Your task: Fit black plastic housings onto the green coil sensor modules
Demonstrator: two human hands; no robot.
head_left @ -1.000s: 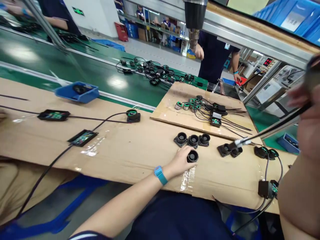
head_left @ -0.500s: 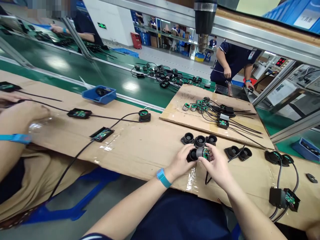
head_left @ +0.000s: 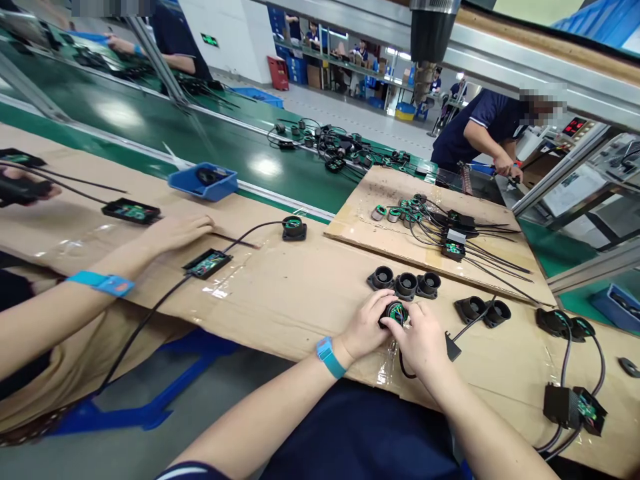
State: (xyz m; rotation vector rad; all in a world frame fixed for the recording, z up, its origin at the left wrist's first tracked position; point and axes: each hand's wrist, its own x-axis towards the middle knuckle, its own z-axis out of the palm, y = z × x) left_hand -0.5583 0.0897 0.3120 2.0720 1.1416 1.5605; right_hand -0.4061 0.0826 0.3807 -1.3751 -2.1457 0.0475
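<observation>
Two hands: left hand [head_left: 364,328] and right hand [head_left: 421,338], both on one round black housing [head_left: 395,312].
Fingers: curled closed around housing, green insert showing on top.
Housing position: on cardboard-covered counter [head_left: 300,293], just below three empty housings [head_left: 405,283].
Cable [head_left: 467,328]: black, beside right hand.
Neighbour: co-worker's hand [head_left: 175,230] resting near circuit module [head_left: 207,264].

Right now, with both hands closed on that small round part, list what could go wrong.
1. The cable trailing from the round part between the left hand and right hand could tug it askew.
2. The three black housings stand just beyond the fingers; a slip might knock them.
3. A co-worker's hand rests on a neighbouring cable nearby.
</observation>
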